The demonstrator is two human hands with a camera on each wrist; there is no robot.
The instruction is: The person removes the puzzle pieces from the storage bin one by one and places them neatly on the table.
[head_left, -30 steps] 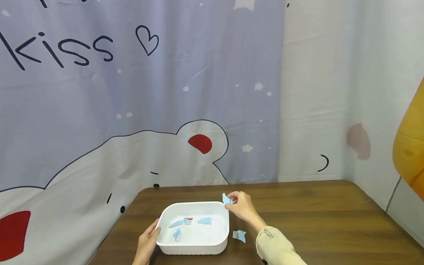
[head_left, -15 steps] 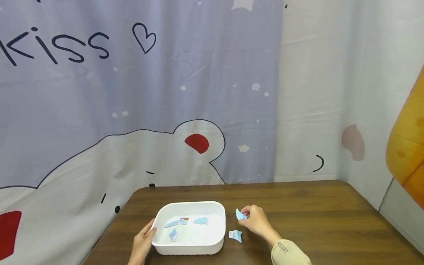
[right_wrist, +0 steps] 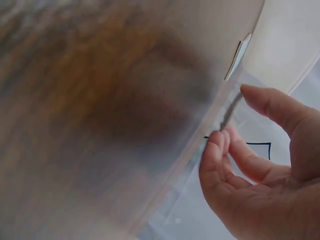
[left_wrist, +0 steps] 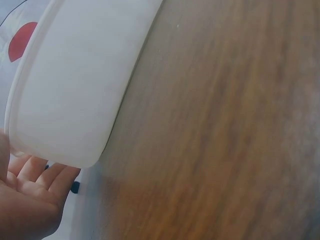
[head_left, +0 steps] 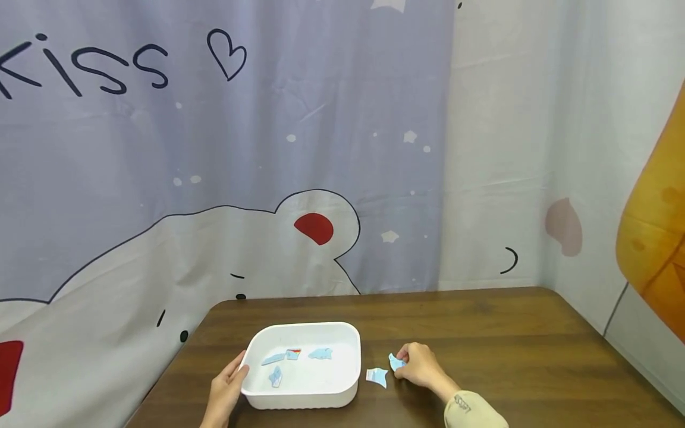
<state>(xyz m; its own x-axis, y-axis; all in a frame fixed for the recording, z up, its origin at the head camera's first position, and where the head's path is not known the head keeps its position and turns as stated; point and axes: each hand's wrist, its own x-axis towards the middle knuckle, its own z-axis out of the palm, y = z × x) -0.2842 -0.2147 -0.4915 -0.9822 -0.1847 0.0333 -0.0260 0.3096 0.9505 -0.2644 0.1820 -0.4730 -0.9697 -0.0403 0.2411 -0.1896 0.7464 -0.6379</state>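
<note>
In the head view, a white plastic tub [head_left: 321, 389] stands on the table. My left hand [head_left: 223, 389] holds its left side, thumb at the rim and fingers along the outer wall; the left wrist view shows this hand [left_wrist: 37, 192] too. Between right thumb and fingers, my right hand [head_left: 420, 365] pinches a flat, light-blue puzzle piece [head_left: 396, 362], just above or at the table right of the tub. Edge-on, the same piece [right_wrist: 231, 111] appears in the right wrist view. Another light-blue puzzle piece [head_left: 377, 377] lies on the table between tub and right hand.
Several light-blue puzzle pieces lie in the tub, among them one with a red and yellow corner [head_left: 293, 354]. The brown wooden table [head_left: 481, 333] extends to the right. Behind it hangs a printed curtain [head_left: 396, 178].
My right hand has carried its puzzle piece from the tub's far right corner rightward and down toward the table. The left hand keeps its hold on the tub. The head view has shifted slightly.
</note>
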